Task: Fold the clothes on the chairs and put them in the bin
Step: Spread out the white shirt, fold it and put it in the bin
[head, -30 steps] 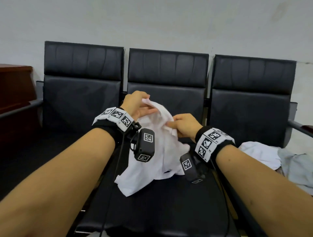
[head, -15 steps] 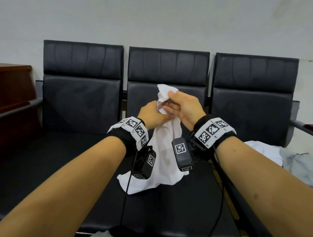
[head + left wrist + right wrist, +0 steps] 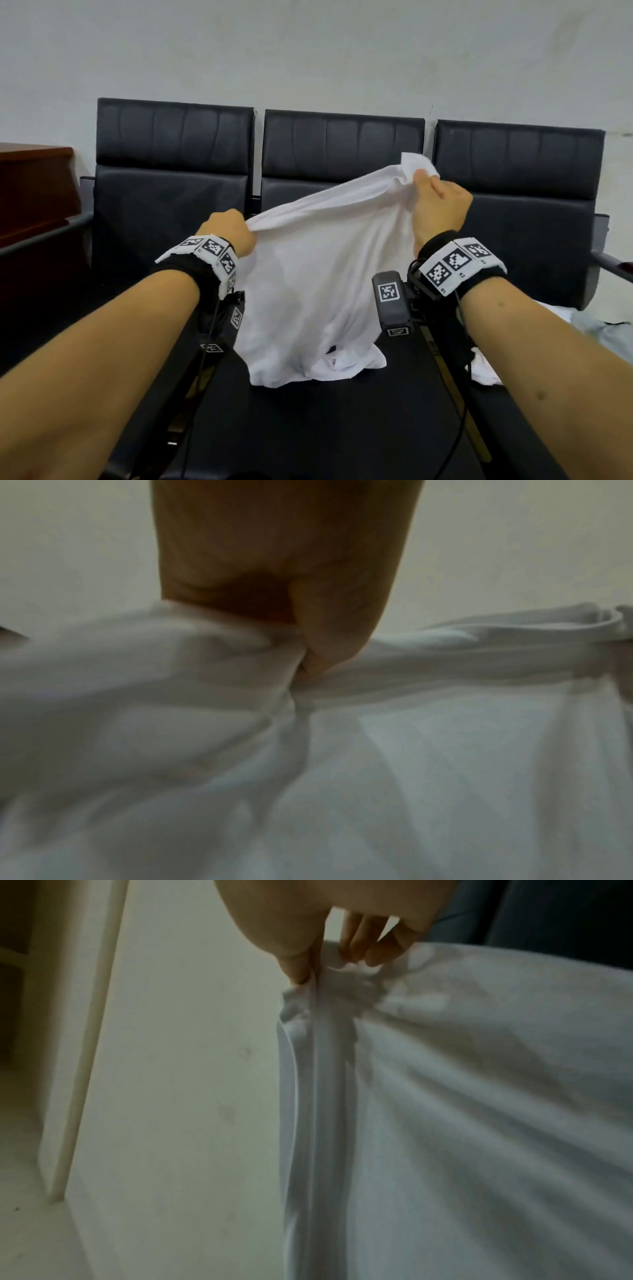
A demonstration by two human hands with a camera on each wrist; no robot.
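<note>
A white garment hangs spread between my two hands above the middle black chair. My left hand grips its top edge in a fist at the lower left. My right hand, higher and to the right, pinches the other end of that edge between thumb and fingers. The cloth's bottom rests bunched on the seat. The left wrist view shows my left hand closed on bunched white cloth. The right wrist view shows my right hand pinching a gathered fold. No bin is in view.
Three black chairs stand in a row against a pale wall. More clothes, white and pale blue, lie on the right chair's seat. A dark wooden cabinet stands at the left. Metal armrests flank the row.
My hands were together at the cloth's top; they have pulled apart, left hand down-left, right hand up-right, stretching the garment's edge wide between them.
</note>
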